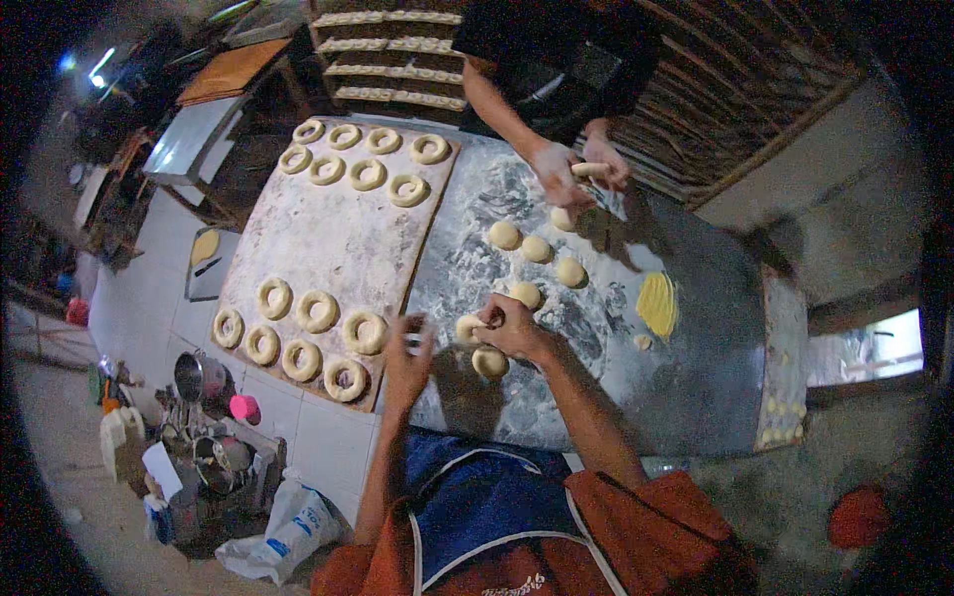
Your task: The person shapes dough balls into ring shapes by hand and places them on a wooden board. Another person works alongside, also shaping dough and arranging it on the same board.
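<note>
My right hand [512,330] has its fingers closed on a pale dough ball [469,329] on the floured table. Beside that hand lie two more dough balls, one just below it [489,363] and one just above it [525,295]. My left hand [408,350] is raised at the board's right edge, a little blurred, its fingers apart and holding nothing. The nearest thing to it is a dough ring [365,332] on the floured board [323,233]. Several other dough rings [317,311] lie at the board's near end, with more [368,175] at its far end.
Across the table [696,343] a co-worker's hands [586,169] hold a piece of dough. Further dough balls [536,248] and a flat yellow mass [656,305] lie on the tabletop. Pots [199,377] and a white sack [288,526] stand at lower left. Racks of rings [397,72] are behind.
</note>
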Demonstrator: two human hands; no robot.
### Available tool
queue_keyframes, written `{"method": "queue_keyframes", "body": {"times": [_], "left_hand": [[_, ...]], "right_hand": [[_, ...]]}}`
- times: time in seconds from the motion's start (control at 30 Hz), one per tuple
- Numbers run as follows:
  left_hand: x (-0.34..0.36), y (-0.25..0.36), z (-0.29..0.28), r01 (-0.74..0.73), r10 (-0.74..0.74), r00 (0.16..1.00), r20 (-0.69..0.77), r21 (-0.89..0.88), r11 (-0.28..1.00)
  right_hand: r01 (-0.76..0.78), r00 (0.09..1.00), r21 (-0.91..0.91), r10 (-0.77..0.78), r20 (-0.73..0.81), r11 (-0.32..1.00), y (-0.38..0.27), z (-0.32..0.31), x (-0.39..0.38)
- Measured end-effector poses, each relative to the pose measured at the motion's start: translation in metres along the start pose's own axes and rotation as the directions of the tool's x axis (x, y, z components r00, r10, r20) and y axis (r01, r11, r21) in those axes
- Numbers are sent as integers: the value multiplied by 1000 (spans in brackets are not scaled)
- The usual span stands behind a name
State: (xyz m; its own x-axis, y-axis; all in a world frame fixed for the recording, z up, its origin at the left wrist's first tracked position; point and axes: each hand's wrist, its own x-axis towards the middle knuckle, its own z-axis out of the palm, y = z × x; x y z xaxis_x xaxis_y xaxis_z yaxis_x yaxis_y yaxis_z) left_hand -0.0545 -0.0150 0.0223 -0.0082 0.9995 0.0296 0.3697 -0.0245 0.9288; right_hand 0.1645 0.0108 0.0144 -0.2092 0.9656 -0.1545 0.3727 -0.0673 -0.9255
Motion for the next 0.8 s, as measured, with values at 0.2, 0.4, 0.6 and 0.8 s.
{"method": "queue_keyframes", "body": {"times": [0.2, 0.4, 0.6, 0.8], "left_hand": [[-39, 33, 65, 140, -115, 990, 83, -429, 893], [-56, 55, 84, 109, -84, 993, 81, -386, 916], [-59, 69, 97, 194, -155, 981, 118, -532, 824], [-63, 63, 104, 212, 42, 952, 303, -752, 624]], "right_hand": [[125, 973, 307, -56, -224, 943, -3, 7, -48], [67, 981, 332, 0, -196, 941, 1, -9, -67], [41, 992, 524, -98, 83, 851, 1, -37, -82], [29, 997, 594, -62, 35, 804, 28, -47, -66]]}}
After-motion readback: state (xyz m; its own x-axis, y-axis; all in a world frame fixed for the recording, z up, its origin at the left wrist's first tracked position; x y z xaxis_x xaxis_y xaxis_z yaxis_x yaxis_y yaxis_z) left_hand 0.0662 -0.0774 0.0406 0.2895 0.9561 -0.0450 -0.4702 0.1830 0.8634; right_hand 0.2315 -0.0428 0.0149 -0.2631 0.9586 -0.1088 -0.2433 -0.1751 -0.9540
